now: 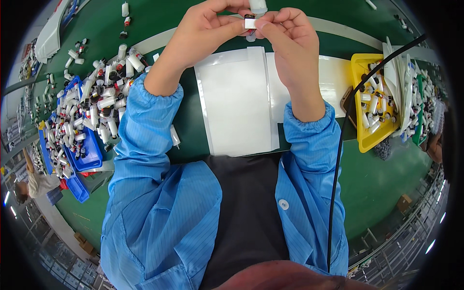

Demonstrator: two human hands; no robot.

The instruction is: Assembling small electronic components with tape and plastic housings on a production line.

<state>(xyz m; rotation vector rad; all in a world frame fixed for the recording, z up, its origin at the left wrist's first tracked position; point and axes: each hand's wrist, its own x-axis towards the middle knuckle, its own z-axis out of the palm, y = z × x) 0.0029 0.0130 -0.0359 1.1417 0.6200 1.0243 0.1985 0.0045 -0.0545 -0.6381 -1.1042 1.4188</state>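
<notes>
At the far edge of the view, both hands meet around a small cylindrical part with a translucent white body and a black and red section. My left hand has its fingers closed on this part. A small white label lies against the dark section. The thumb and fingers of my right hand pinch at the label's edge. Fingers cover much of the part. Below the hands, a stack of white sheets lies on the green table, with a glossy white sheet beside it to the right.
A large heap of similar white parts spreads at the left, partly in blue trays. At the right stands a yellow bin holding more parts. A black cable hangs across the right side. One white piece lies near my left sleeve.
</notes>
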